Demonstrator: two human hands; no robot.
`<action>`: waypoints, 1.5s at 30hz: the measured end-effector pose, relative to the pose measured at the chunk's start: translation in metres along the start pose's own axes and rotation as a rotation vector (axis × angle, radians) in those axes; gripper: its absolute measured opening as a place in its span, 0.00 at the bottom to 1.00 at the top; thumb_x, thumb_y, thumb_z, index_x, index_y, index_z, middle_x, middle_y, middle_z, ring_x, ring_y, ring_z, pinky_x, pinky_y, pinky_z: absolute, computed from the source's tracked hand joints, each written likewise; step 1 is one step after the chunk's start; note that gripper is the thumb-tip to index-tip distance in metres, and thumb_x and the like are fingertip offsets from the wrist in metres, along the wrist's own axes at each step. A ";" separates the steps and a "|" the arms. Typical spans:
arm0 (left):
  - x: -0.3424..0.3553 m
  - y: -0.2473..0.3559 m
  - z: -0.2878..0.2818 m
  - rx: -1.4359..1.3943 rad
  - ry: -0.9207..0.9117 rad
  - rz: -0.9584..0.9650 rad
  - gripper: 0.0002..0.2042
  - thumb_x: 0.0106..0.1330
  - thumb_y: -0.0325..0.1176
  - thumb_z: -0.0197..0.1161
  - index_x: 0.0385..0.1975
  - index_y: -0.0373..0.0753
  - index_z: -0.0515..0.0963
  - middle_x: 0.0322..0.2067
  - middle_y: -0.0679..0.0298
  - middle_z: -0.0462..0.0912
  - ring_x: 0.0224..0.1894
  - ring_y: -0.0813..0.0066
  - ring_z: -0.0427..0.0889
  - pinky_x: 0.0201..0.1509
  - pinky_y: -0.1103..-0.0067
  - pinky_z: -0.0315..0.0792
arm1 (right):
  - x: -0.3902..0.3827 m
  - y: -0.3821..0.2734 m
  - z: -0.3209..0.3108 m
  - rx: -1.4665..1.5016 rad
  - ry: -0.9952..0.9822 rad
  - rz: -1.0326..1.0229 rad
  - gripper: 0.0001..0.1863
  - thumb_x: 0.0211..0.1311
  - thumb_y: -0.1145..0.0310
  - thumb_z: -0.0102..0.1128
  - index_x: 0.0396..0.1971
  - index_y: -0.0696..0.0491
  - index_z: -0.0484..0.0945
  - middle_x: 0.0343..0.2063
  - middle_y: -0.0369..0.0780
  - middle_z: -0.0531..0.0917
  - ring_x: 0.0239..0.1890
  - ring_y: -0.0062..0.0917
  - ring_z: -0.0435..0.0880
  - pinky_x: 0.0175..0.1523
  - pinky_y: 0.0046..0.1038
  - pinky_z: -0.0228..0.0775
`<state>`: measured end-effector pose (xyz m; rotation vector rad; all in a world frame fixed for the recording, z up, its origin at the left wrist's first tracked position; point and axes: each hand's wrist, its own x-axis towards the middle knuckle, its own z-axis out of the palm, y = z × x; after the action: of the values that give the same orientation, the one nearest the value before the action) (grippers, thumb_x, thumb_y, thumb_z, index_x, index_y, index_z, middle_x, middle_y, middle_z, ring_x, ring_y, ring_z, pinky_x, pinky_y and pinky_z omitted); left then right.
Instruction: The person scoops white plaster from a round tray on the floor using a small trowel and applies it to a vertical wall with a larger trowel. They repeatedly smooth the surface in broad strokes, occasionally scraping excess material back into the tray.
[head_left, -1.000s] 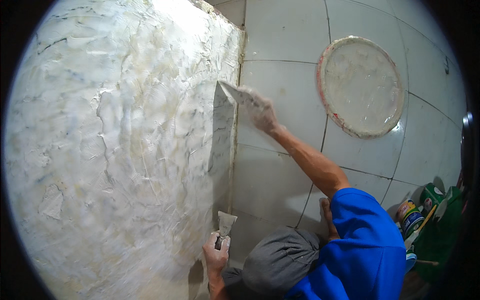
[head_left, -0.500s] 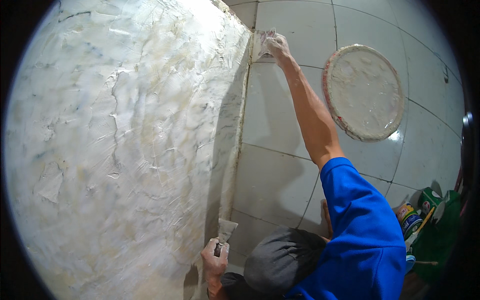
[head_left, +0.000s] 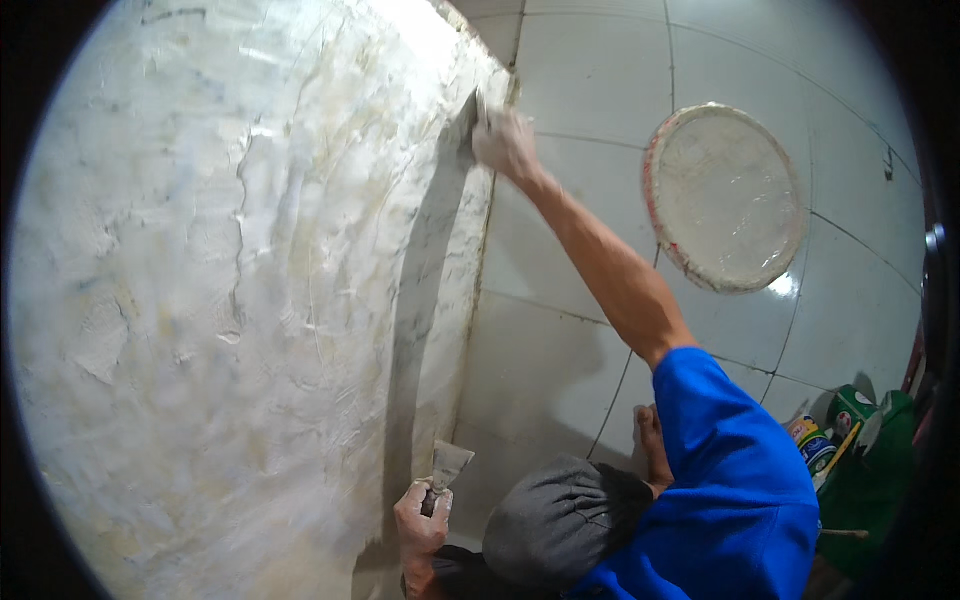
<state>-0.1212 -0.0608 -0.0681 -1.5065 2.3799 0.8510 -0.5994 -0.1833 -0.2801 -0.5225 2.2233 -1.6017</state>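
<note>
My left hand (head_left: 420, 520) is closed round the dark handle of a putty knife (head_left: 454, 459), its broad, smeared metal blade pointing up and away from me. My arm reaches far forward, and the right hand (head_left: 506, 146) is closed on a flat scraper (head_left: 480, 106). Mostly the thin blade of that scraper shows, edge-on against the lower part of the wall (head_left: 290, 300); its grip is hidden by my fingers. The wall is coated unevenly in whitish filler, with ridges, cracks and rough patches. White residue covers both hands.
Pale square tiles (head_left: 540, 370) make up the floor beside the wall. A round, red-rimmed container lid or shallow pan (head_left: 730, 200) holds wet white paste at the right. Cans (head_left: 815, 445), a green box (head_left: 850, 405) and a brush-like handle (head_left: 842, 455) sit at the lower right.
My right hand with the scraper has moved from over the floor at the wall's foot left and nearer, onto the wall. The left hand still holds the putty knife, almost unmoved.
</note>
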 end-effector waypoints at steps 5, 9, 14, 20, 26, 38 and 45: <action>0.017 0.015 0.005 -0.109 -0.014 0.007 0.08 0.60 0.28 0.65 0.34 0.31 0.77 0.22 0.58 0.76 0.22 0.72 0.72 0.28 0.73 0.68 | -0.041 0.079 -0.028 0.493 0.084 -0.017 0.15 0.62 0.70 0.48 0.39 0.62 0.82 0.32 0.50 0.86 0.36 0.40 0.87 0.46 0.40 0.77; 0.021 0.012 0.008 -0.079 -0.034 0.017 0.07 0.60 0.28 0.64 0.33 0.31 0.77 0.22 0.59 0.76 0.22 0.73 0.72 0.28 0.74 0.67 | 0.010 0.086 -0.053 0.510 0.235 0.171 0.14 0.61 0.70 0.49 0.39 0.61 0.81 0.28 0.46 0.84 0.34 0.33 0.86 0.41 0.35 0.76; 0.009 -0.014 0.009 -0.059 -0.010 -0.009 0.07 0.60 0.27 0.65 0.33 0.30 0.77 0.23 0.57 0.76 0.22 0.71 0.73 0.28 0.73 0.68 | 0.061 0.075 -0.045 0.401 0.222 0.214 0.14 0.62 0.66 0.51 0.37 0.57 0.83 0.29 0.45 0.85 0.33 0.32 0.86 0.41 0.34 0.76; -0.001 -0.008 0.003 -0.027 0.002 0.005 0.08 0.60 0.27 0.66 0.33 0.31 0.77 0.25 0.54 0.77 0.24 0.64 0.76 0.30 0.71 0.71 | 0.087 0.093 -0.017 0.285 0.215 0.242 0.18 0.67 0.53 0.55 0.37 0.53 0.84 0.32 0.44 0.87 0.36 0.35 0.86 0.44 0.36 0.75; -0.013 -0.015 0.004 -0.042 0.034 0.041 0.06 0.60 0.27 0.64 0.30 0.33 0.75 0.21 0.63 0.73 0.24 0.75 0.70 0.28 0.76 0.66 | 0.034 0.016 -0.009 0.326 0.295 0.128 0.18 0.70 0.61 0.49 0.50 0.50 0.83 0.40 0.55 0.86 0.46 0.48 0.86 0.51 0.45 0.75; -0.009 0.001 0.006 -0.038 0.070 0.138 0.04 0.61 0.25 0.62 0.31 0.32 0.75 0.19 0.69 0.73 0.22 0.83 0.69 0.26 0.79 0.64 | -0.111 -0.044 0.007 0.318 0.397 -0.435 0.25 0.57 0.80 0.50 0.56 0.53 0.79 0.28 0.55 0.82 0.26 0.46 0.85 0.31 0.41 0.75; -0.010 -0.003 0.005 -0.065 0.048 0.027 0.07 0.61 0.27 0.64 0.33 0.30 0.76 0.22 0.64 0.74 0.23 0.77 0.70 0.28 0.78 0.66 | -0.119 -0.009 -0.003 0.835 0.126 -0.333 0.19 0.67 0.84 0.49 0.57 0.60 0.76 0.47 0.41 0.84 0.51 0.27 0.82 0.50 0.28 0.79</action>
<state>-0.1144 -0.0507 -0.0689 -1.5392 2.4341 0.9171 -0.4961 -0.1250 -0.2627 -0.5548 1.3605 -2.5644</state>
